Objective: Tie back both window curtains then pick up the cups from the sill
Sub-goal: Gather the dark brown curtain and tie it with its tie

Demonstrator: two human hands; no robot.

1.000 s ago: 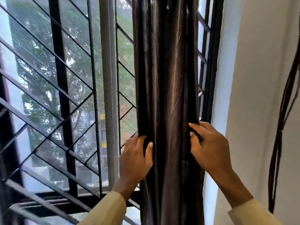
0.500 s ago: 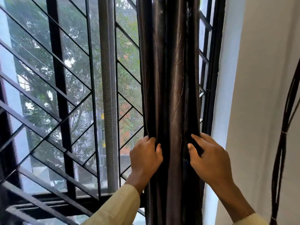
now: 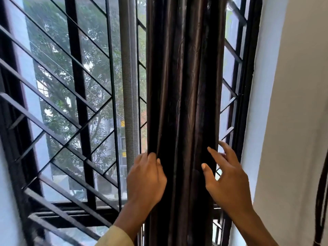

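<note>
A dark brown, glossy curtain (image 3: 182, 86) hangs bunched into a narrow column in front of the right part of the window. My left hand (image 3: 146, 180) grips its left edge at about waist height of the bundle, fingers curled into the folds. At the right edge is my right hand (image 3: 225, 178), its fingers spread and fairly straight. The thumb lies on the front of the cloth and the fingertips reach past the edge. No cups and no tie-back show in this view.
Black diagonal grille bars (image 3: 76, 103) cover the window, with trees outside. A grey rolled mesh screen (image 3: 128, 86) stands just left of the curtain. The black window frame (image 3: 248, 86) and a white wall (image 3: 292, 103) lie to the right, where dark cords (image 3: 321, 192) hang.
Both hands have slid a little to the right with the bundle. My right hand has loosened from a grip on the right edge to spread fingers.
</note>
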